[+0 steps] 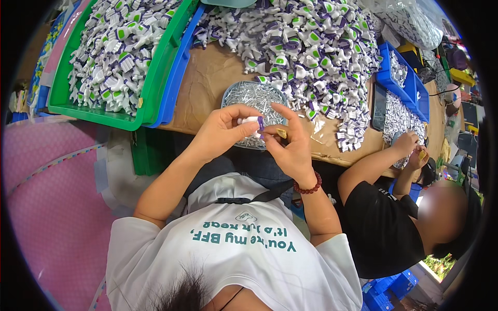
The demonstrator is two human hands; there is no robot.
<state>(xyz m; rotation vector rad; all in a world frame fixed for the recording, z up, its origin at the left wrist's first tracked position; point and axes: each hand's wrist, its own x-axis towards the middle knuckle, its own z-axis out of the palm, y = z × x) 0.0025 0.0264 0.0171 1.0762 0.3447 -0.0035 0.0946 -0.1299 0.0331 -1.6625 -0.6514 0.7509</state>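
Observation:
In the middle of the view, my left hand (pixel 224 127) pinches a small white-and-purple plastic toy part (pixel 252 122) between thumb and fingers. Close against its purple end is my right hand (pixel 289 145), its thumb and a finger brought together there. Whatever lies between those right fingertips is too small to make out. A tan cover wraps one right finger, and the index finger is raised. Just beyond both hands stands a tub of small metal pins or screws (pixel 254 96), partly hidden by them.
A big heap of white, purple and green toy parts (pixel 311 57) covers the far table. At left, a green crate (pixel 142 98) holds more. Blue bins (pixel 386 72) stand at right. A co-worker in a black shirt (pixel 381 228) sits close on my right, hands at the brown table (pixel 202 78).

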